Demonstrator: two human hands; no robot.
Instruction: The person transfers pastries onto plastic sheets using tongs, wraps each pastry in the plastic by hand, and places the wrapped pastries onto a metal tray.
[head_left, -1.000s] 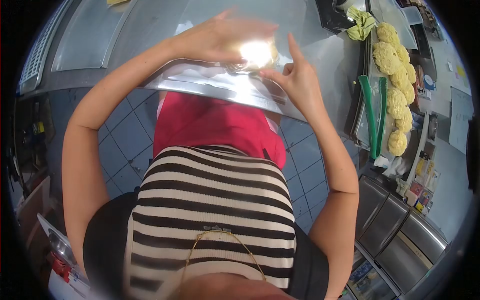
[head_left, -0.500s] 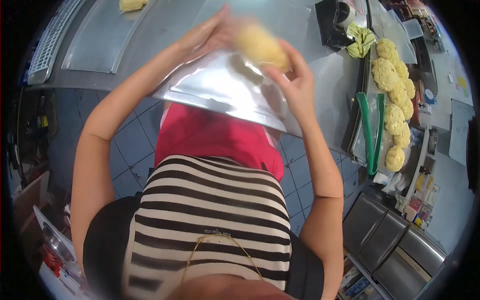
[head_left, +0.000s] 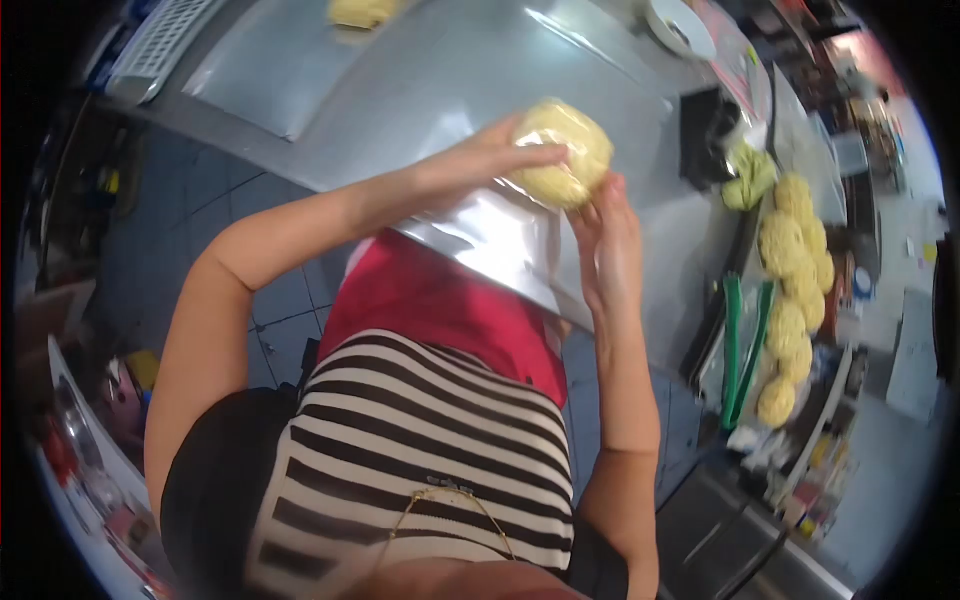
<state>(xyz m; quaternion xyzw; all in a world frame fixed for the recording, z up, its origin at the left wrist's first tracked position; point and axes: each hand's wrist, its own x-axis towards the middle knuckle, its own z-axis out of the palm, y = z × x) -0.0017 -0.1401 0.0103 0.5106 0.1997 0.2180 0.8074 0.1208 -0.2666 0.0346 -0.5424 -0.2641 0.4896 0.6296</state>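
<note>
A round yellow ball in clear plastic wrap [head_left: 565, 150] is held just above the metal table. Its surface looks lumpy under the shiny film. My left hand [head_left: 490, 160] grips it from the left, thumb across its front and the other fingers hidden behind. At its lower right edge, the fingertips of my right hand [head_left: 608, 225] are closed against the wrap. Below the hands lies a shiny clear plastic sheet [head_left: 480, 240] at the table's near edge.
Several similar yellow balls [head_left: 785, 245] sit in a row at the right, beside green strips [head_left: 735, 350]. A greenish cloth [head_left: 748, 175] lies near a black box [head_left: 705, 135]. Far left are a sheet [head_left: 270, 75], a yellow lump [head_left: 362, 12] and a white basket [head_left: 165, 45].
The view has shifted, so the table appears turned. My left hand has come onto the ball and grips it; my right hand has slid to its lower right side.
</note>
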